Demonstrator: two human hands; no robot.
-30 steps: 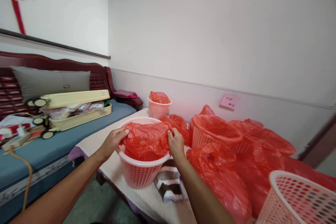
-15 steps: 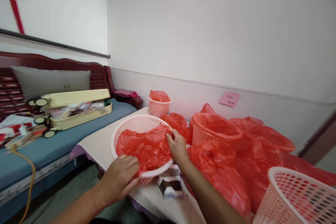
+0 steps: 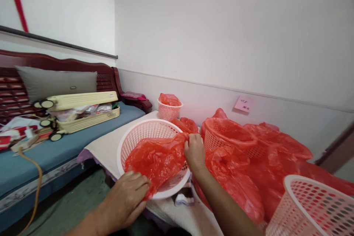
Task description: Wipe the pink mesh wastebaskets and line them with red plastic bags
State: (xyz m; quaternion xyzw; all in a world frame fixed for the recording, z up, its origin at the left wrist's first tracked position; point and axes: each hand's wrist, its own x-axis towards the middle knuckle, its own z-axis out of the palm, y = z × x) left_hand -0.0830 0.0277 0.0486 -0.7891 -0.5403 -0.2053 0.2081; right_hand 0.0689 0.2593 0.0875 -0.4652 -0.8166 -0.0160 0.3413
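A red plastic bag (image 3: 157,156) lies crumpled inside a pale pink perforated basket (image 3: 146,125), stretched between my two hands. At the basket's front left rim, my left hand (image 3: 128,195) is closed on one edge of the bag. My right hand (image 3: 195,151) pinches the opposite edge over the right rim. Part of the basket's holed wall shows bare behind and under the bag. A striped cloth (image 3: 184,196) peeks out beneath the basket's right side.
Several red bags (image 3: 229,180) and a bag-lined basket (image 3: 226,132) crowd the right. Another basket (image 3: 318,206) stands near right; a small basket (image 3: 169,110) stands at the back. A half-open cream suitcase (image 3: 85,114) lies on the blue-cushioned seat (image 3: 91,140) at left.
My right hand has moved right, pulling the bag's edge across the rim. The basket has shifted slightly right, covering more of the striped cloth. The left hand keeps its hold.
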